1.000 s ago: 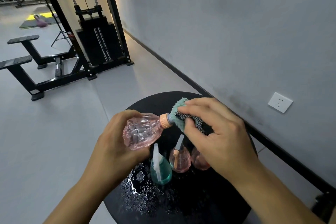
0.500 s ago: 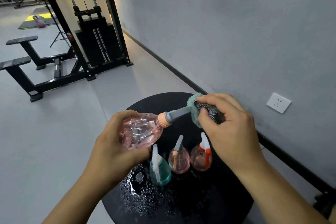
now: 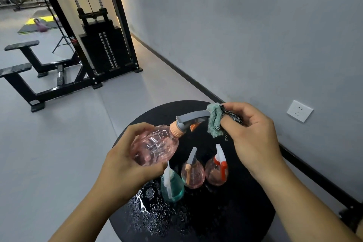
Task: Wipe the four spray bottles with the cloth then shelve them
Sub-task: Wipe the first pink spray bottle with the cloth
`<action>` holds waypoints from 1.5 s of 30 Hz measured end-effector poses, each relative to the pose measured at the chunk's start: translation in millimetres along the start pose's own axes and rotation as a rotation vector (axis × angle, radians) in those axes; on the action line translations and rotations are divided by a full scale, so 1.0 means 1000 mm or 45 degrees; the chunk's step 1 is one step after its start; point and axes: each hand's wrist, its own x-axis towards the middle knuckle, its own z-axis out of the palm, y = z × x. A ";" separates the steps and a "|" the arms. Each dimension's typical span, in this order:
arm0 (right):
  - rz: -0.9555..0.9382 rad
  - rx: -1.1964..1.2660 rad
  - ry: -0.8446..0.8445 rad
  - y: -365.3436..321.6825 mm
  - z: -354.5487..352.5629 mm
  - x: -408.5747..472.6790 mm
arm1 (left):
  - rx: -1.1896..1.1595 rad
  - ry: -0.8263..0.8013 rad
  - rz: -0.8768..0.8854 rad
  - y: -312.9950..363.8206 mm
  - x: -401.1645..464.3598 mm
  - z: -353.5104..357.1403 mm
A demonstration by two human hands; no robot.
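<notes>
Pink spray bottle (image 3: 155, 146) over round table (image 3: 245, 212), three bottles (image 3: 193, 173) beneath

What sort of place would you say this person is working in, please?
Most likely a gym. A cable machine with a weight stack stands by the wall, a black bench frame sits on the floor, and a kettlebell rests on a mat farther back.

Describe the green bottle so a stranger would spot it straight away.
Find the round black table by the grey wall. Three small spray bottles stand together on it; the teal bottle is leftmost, beside the water droplets. Alone among them, it is teal with a white sprayer.
</notes>
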 end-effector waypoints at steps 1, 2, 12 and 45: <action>0.012 0.027 0.014 0.000 -0.001 0.001 | 0.004 0.005 0.009 0.000 0.001 0.000; 0.015 0.063 0.028 0.000 -0.001 0.002 | 0.005 0.011 0.016 0.000 0.001 0.000; 0.073 0.135 0.004 0.006 -0.002 0.004 | 0.009 0.040 0.001 0.002 -0.002 0.001; 0.045 -0.028 0.019 0.015 0.003 -0.003 | -0.883 -0.139 -0.447 0.009 0.008 0.004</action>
